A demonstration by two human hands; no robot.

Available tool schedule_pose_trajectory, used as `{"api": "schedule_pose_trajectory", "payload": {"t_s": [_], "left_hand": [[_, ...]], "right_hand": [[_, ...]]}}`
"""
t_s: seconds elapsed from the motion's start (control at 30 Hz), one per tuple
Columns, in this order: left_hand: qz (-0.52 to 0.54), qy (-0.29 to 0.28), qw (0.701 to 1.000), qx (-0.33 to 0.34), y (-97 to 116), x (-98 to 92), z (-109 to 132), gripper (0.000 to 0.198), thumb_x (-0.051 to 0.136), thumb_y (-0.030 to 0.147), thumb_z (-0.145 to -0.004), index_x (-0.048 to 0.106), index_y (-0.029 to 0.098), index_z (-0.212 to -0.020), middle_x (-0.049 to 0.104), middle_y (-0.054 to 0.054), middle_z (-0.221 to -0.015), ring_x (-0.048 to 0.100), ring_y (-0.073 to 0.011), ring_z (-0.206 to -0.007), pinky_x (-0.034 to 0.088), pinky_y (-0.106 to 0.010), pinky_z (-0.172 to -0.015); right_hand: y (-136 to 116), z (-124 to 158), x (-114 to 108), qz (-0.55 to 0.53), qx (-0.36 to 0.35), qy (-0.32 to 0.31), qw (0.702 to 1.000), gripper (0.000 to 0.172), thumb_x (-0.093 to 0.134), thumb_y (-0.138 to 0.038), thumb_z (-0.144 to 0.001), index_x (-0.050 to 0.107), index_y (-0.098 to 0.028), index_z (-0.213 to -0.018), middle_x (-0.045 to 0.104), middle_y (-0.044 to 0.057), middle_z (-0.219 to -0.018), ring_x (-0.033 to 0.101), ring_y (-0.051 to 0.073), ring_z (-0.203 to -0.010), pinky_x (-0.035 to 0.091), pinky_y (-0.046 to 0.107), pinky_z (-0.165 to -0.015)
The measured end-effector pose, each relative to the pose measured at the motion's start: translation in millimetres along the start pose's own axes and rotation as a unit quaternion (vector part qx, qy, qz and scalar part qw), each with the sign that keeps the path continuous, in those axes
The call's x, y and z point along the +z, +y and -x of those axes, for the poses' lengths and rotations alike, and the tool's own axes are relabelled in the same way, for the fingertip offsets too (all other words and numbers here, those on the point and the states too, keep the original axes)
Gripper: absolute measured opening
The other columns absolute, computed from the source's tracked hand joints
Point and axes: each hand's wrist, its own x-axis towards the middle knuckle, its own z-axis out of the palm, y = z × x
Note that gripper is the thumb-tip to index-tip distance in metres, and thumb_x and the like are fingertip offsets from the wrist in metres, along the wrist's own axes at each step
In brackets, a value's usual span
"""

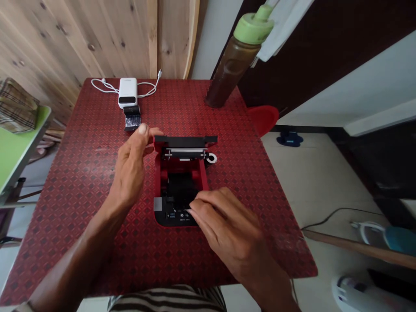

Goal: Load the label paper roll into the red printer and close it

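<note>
A small red and black printer [205, 175] sits on the table with its lid [185, 141] raised. Inside its bay lies a black roll [182, 185], whose front end reaches the front panel. My right hand [227, 221] pinches the edge of this black roll's strip at the front right; its fingertips partly hide the grip. My left hand [131, 162] is at the lid's left corner, thumb up and fingers stretched out, some of them partly behind the lid. It does not appear to clasp the lid.
On the red patterned table [97, 143] are a white power bank [128, 92] with a cable, a dark piece of film [132, 119], and a white ring [212, 158] beside the printer. A tall green-capped bottle [232, 65] stands at the back right. A red stool [264, 119] shows beyond.
</note>
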Motion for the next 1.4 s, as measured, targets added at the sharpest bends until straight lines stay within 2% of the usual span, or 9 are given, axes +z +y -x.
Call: {"api": "schedule_pose_trajectory", "payload": {"t_s": [0.1,0.2,0.3,0.4,0.57,0.83,1.07,1.3,1.4], "left_hand": [[0.008,-0.016,1.0,0.014,3,0.9,8,0.027,0.074,0.047,-0.101,0.078,0.026,-0.084,0.078,-0.004,-0.106,0.063,-0.0281,-0.138,0.043,-0.043,-0.121],[0.024,-0.01,0.999,-0.033,3,-1.7,30,0.005,0.08,0.031,-0.094,0.08,0.027,-0.098,0.076,-0.003,-0.128,0.059,-0.0274,-0.144,0.04,-0.043,-0.125],[0.051,-0.008,0.993,-0.108,-3,-4.3,54,0.042,0.08,0.03,-0.092,0.073,0.031,-0.134,0.072,-0.005,-0.143,0.06,-0.0296,-0.144,0.044,-0.048,-0.123],[0.052,-0.019,0.986,-0.16,-10,-6.9,72,0.056,0.08,0.034,-0.093,0.066,0.03,-0.147,0.063,-0.007,-0.16,0.054,-0.0326,-0.152,0.042,-0.051,-0.126],[0.063,-0.047,0.978,-0.195,-16,-10.8,83,0.057,0.079,0.042,-0.098,0.063,0.027,-0.151,0.065,-0.009,-0.159,0.058,-0.0336,-0.15,0.045,-0.05,-0.126],[0.046,-0.058,0.982,-0.173,-17,-13.9,85,0.055,0.078,0.04,-0.1,0.063,0.03,-0.152,0.065,-0.008,-0.16,0.061,-0.0326,-0.147,0.052,-0.047,-0.12],[0.018,-0.041,0.985,-0.167,-21,-14.3,83,0.057,0.08,0.043,-0.098,0.065,0.029,-0.151,0.071,-0.008,-0.153,0.071,-0.0302,-0.132,0.059,-0.042,-0.107],[0.052,-0.059,0.977,-0.197,-22,-25.7,104,0.052,0.071,0.041,-0.104,0.064,0.033,-0.155,0.067,-0.005,-0.159,0.065,-0.031,-0.141,0.051,-0.045,-0.118],[0.059,-0.065,0.976,-0.2,-21,-28.8,108,0.052,0.072,0.038,-0.102,0.065,0.034,-0.154,0.066,-0.005,-0.16,0.065,-0.0323,-0.14,0.053,-0.044,-0.114]], "right_hand": [[0,6,5,0.009,0.0,0.024,1.0,0.015,0.064,0.001,-0.102,0.071,-0.012,-0.099,0.074,0.009,-0.093,0.065,0.018,-0.077,0.056,0.034,-0.072],[0,10,10,0.019,-0.014,0.047,0.999,0.015,0.063,0.003,-0.101,0.071,-0.011,-0.1,0.077,0.012,-0.096,0.069,0.019,-0.078,0.058,0.034,-0.072],[-2,14,13,0.043,-0.023,0.071,0.996,0.014,0.064,0.001,-0.102,0.071,-0.011,-0.102,0.08,0.014,-0.102,0.074,0.022,-0.086,0.061,0.036,-0.078],[-3,16,16,0.08,-0.018,0.082,0.993,0.012,0.066,-0.003,-0.103,0.071,-0.014,-0.105,0.083,0.014,-0.11,0.077,0.026,-0.1,0.062,0.04,-0.088],[1,13,23,0.08,0.005,0.081,0.993,0.011,0.068,-0.008,-0.104,0.066,-0.019,-0.102,0.082,0.015,-0.131,0.076,0.03,-0.126,0.059,0.045,-0.106],[-1,9,17,0.037,0.034,0.031,0.998,0.011,0.065,-0.01,-0.106,0.065,-0.021,-0.104,0.084,0.011,-0.127,0.079,0.026,-0.123,0.064,0.043,-0.105],[0,11,19,-0.002,0.039,0.035,0.999,0.009,0.068,-0.014,-0.106,0.065,-0.02,-0.113,0.083,0.013,-0.128,0.078,0.027,-0.126,0.065,0.044,-0.107],[4,43,22,-0.023,0.103,0.14,0.985,0.044,0.078,-0.022,-0.1,0.061,-0.017,-0.141,0.078,0.018,-0.131,0.074,0.03,-0.127,0.065,0.05,-0.106],[4,59,28,-0.031,0.165,0.134,0.977,0.058,0.078,-0.037,-0.102,0.054,-0.019,-0.152,0.076,0.018,-0.135,0.075,0.032,-0.124,0.068,0.052,-0.101]]}}
